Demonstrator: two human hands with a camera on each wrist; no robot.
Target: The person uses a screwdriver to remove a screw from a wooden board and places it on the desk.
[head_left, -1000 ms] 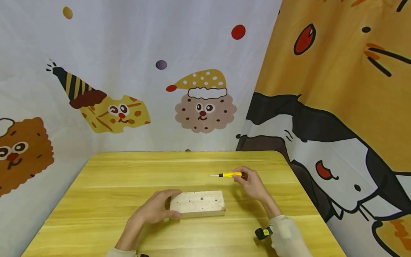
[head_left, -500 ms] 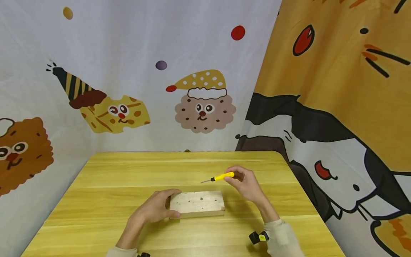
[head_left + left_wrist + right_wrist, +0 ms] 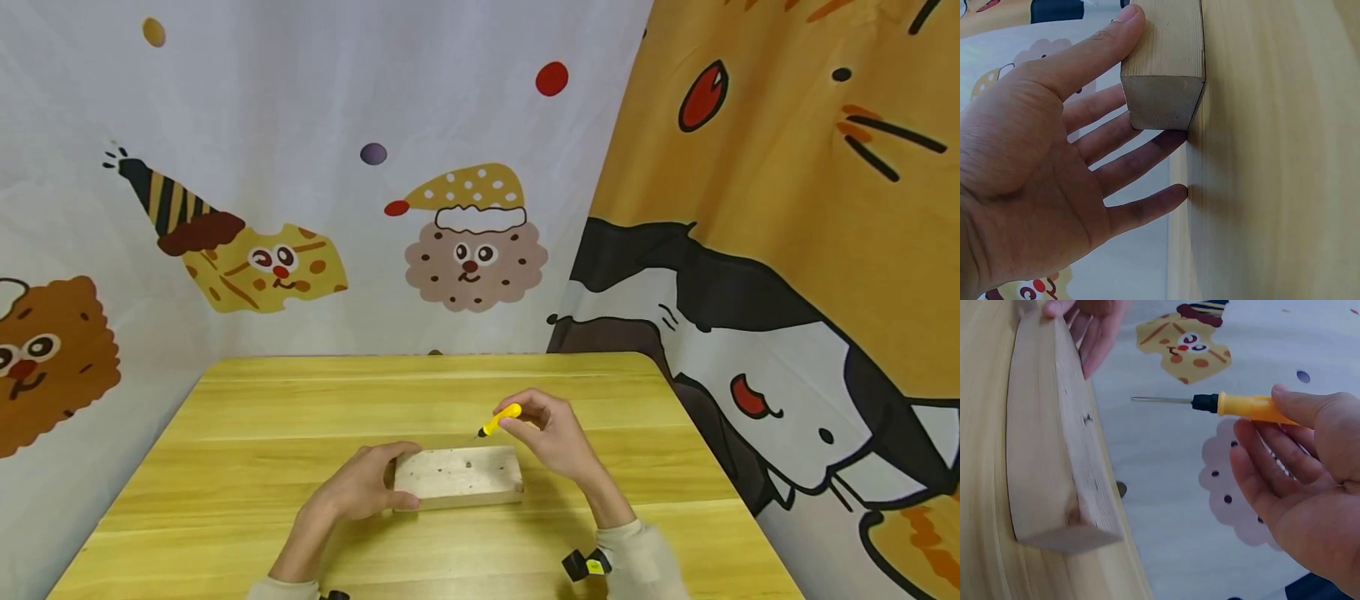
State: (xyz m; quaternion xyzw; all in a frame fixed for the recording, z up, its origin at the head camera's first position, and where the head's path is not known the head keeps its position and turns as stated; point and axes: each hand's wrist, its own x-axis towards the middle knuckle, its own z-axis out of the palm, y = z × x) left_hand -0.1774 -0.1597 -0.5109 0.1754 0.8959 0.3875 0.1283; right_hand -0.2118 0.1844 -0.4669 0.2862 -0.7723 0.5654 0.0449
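Note:
A pale wooden block (image 3: 457, 483) lies on the table, its top face dotted with small dark holes and spots. My left hand (image 3: 358, 485) grips its left end, thumb on the near side and fingers at the far side. In the left wrist view the thumb lies along the block's (image 3: 1163, 44) face. My right hand (image 3: 553, 435) pinches a small screwdriver (image 3: 1250, 406) by its yellow handle, between thumb and fingers. Its thin metal shaft, behind a black collar, slants down left over the block's far edge. A small screw-like bit (image 3: 1088, 417) juts from the block's top face.
The yellow wood-grain table (image 3: 300, 400) ends at a back edge against a printed cartoon curtain (image 3: 300, 100). A small black wrist-worn device (image 3: 585, 565) sits by the right sleeve, close over the table.
My right hand has moved left toward the block, and the screwdriver has turned from nearly level to tip-down. The left hand and the block have stayed put.

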